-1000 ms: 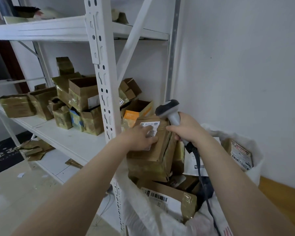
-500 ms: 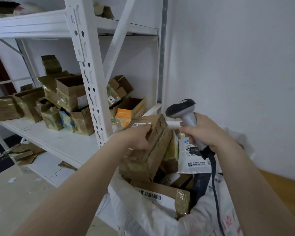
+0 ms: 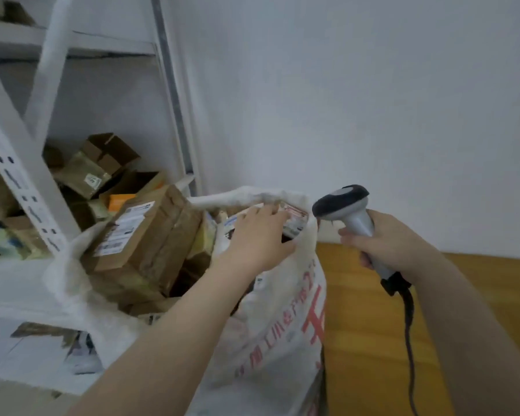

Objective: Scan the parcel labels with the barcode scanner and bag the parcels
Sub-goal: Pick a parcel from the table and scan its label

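The left hand (image 3: pixel 261 235) had released the brown parcel (image 3: pixel 138 232), now bagged in the sack (image 3: pixel 282 325), and reached a labelled packet (image 3: pixel 296 220) at its rim; grip indeterminate. The right hand (image 3: pixel 394 244) gripped the scanner (image 3: pixel 342 202), ready for another scan.

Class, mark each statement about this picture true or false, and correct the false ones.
1. The right hand grips the barcode scanner. True.
2. The left hand also grips the barcode scanner. False: it rests on a labelled parcel at the rim of the white sack.
3. The white sack is empty. False: it holds parcels, among them a brown box.
4. The white sack bears red print. True.
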